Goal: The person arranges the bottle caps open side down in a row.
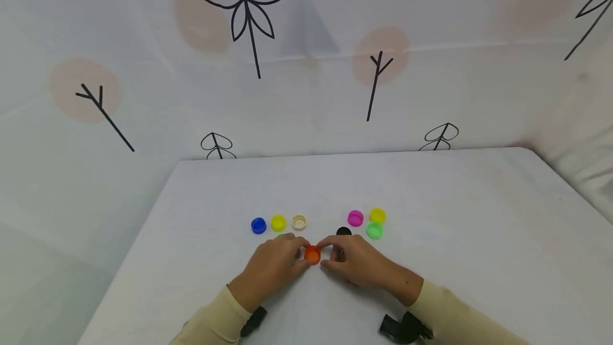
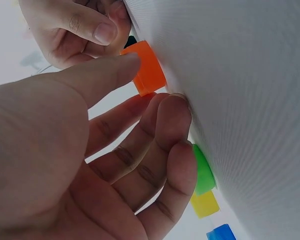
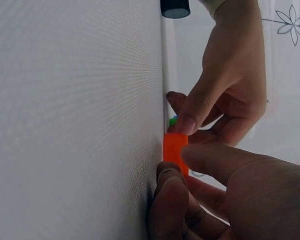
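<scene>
Together, both hands (image 1: 273,266) (image 1: 360,262) pinch an orange cap (image 1: 313,255) on a white table (image 1: 455,196) — flowery backdrop (image 1: 311,105) behind, probably cloth.

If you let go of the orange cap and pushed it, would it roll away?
Probably not: the orange cap seems to sit flat on the white table, so it would likely slide. It looks wider than tall, so tipping seems unlikely. It appears hollow, so it's probably light.

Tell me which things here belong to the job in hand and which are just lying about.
Seemingly in the job:
left hand
right hand
orange cap between them

Apparently lying about:
blue cap
left yellow cap
cream cap
left green cap
black cap
pink cap
right yellow cap
right green cap
</scene>
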Demonstrator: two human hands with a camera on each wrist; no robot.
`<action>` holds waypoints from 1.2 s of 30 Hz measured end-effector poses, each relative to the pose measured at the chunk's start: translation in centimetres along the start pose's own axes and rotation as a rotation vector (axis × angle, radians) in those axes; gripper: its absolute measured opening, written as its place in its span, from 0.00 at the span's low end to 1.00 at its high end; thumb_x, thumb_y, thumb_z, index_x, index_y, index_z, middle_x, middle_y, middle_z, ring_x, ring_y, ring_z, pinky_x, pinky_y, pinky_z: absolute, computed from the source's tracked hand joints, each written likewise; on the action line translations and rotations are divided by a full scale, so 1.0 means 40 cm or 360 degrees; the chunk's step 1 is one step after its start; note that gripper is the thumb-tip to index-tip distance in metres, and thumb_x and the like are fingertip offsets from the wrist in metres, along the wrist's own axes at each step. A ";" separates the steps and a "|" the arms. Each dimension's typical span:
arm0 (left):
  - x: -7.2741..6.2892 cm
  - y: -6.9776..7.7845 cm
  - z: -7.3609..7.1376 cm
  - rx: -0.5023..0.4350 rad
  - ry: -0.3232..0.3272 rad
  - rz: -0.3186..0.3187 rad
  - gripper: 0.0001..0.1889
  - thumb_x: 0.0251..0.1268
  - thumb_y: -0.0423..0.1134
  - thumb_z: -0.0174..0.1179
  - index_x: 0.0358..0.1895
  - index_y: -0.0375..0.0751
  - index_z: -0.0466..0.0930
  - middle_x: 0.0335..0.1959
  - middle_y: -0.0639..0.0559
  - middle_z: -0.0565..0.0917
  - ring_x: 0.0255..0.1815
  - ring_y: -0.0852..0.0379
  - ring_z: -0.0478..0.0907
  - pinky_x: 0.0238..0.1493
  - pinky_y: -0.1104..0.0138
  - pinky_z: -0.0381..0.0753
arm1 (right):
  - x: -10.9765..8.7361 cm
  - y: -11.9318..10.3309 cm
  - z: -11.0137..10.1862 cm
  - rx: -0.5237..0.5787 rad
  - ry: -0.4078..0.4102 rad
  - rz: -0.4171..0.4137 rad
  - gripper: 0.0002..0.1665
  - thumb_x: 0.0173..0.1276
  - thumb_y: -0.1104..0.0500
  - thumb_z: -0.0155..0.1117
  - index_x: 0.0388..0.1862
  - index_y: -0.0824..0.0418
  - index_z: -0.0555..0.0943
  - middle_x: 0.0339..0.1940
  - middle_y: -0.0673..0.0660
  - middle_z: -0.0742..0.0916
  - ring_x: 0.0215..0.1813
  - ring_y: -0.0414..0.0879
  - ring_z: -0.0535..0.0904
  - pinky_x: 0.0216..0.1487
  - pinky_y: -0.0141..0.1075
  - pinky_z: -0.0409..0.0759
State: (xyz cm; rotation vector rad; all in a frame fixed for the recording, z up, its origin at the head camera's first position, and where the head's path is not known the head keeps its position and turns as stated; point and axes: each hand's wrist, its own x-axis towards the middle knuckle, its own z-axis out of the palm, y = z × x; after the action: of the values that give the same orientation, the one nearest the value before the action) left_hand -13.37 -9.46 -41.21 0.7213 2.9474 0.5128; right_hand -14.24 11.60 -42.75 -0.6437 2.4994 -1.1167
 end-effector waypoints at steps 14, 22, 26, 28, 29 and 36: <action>-0.004 -0.004 -0.001 0.0020 0.0028 0.0046 0.15 0.60 0.48 0.72 0.45 0.44 0.86 0.26 0.58 0.79 0.25 0.66 0.70 0.27 0.75 0.72 | 0.004 0.001 0.005 -0.0033 0.0016 -0.0007 0.17 0.67 0.58 0.69 0.55 0.56 0.84 0.24 0.44 0.82 0.18 0.38 0.74 0.21 0.30 0.75; -0.005 -0.005 0.000 0.0045 0.0010 0.0059 0.16 0.59 0.50 0.72 0.46 0.46 0.86 0.25 0.60 0.78 0.25 0.66 0.70 0.27 0.76 0.71 | 0.003 0.000 0.007 -0.0014 0.0013 0.0008 0.16 0.68 0.57 0.68 0.54 0.56 0.84 0.24 0.45 0.82 0.17 0.39 0.74 0.20 0.31 0.75; -0.004 -0.006 0.003 0.0053 0.0006 0.0055 0.17 0.60 0.52 0.71 0.47 0.47 0.86 0.25 0.61 0.78 0.24 0.67 0.69 0.27 0.76 0.71 | 0.003 0.000 0.009 -0.0011 0.0017 0.0026 0.16 0.68 0.57 0.69 0.54 0.56 0.84 0.24 0.45 0.82 0.17 0.40 0.74 0.20 0.31 0.75; -0.005 -0.006 0.004 0.0050 0.0005 0.0057 0.18 0.60 0.53 0.70 0.48 0.48 0.86 0.25 0.61 0.78 0.25 0.67 0.69 0.27 0.76 0.71 | 0.004 0.000 0.010 -0.0015 0.0019 0.0027 0.16 0.68 0.57 0.68 0.54 0.56 0.84 0.24 0.45 0.82 0.19 0.40 0.74 0.21 0.31 0.75; -0.005 -0.006 0.004 0.0047 0.0006 0.0058 0.18 0.61 0.53 0.70 0.48 0.48 0.86 0.25 0.61 0.78 0.25 0.67 0.69 0.27 0.76 0.71 | 0.004 0.000 0.010 -0.0018 0.0021 0.0027 0.16 0.68 0.57 0.68 0.54 0.56 0.84 0.24 0.45 0.82 0.19 0.40 0.74 0.21 0.31 0.75; -0.009 -0.008 0.008 0.0039 0.0042 0.0100 0.18 0.61 0.54 0.69 0.48 0.47 0.85 0.25 0.61 0.79 0.24 0.68 0.69 0.27 0.77 0.71 | 0.003 0.001 0.011 -0.0017 0.0031 0.0032 0.15 0.69 0.56 0.68 0.53 0.55 0.84 0.23 0.45 0.82 0.18 0.40 0.74 0.20 0.31 0.74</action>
State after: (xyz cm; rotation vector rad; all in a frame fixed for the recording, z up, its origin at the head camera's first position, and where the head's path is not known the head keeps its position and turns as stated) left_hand -13.16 -9.78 -41.61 0.8184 2.9687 0.4953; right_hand -14.13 11.29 -43.08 -0.6124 2.5241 -1.1085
